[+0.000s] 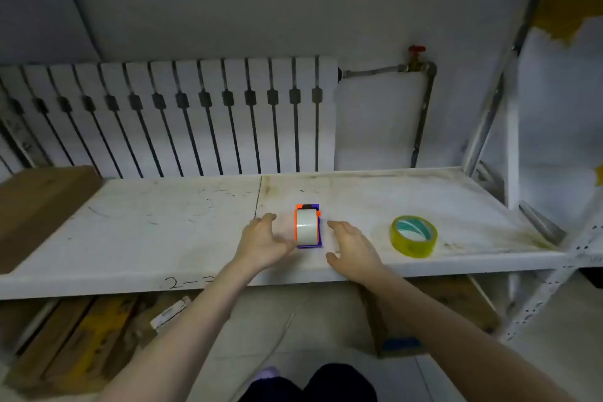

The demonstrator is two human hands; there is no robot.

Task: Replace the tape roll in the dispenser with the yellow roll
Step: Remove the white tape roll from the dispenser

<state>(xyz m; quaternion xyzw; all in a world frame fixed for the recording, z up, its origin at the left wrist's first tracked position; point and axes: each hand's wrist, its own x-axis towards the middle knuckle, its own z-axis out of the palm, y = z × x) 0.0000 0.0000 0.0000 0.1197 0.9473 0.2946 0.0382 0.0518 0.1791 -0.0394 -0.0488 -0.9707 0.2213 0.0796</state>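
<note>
A small orange and blue tape dispenser [308, 209] stands on the white shelf [163, 212], near its front edge, with a whitish tape roll [306, 227] in it. My left hand [264, 243] is just left of the dispenser, fingers spread, its fingertips close to or touching the dispenser's base. My right hand [354, 246] hovers just right of it, open and apart from it. The yellow tape roll [413, 236] lies flat on the shelf further right, untouched.
A brown cardboard box [39, 206] rests on the shelf's left end. A white radiator [169, 114] and a pipe with a red valve [417, 57] stand behind. Metal shelf uprights [489, 114] rise on the right. Boxes lie on the floor below.
</note>
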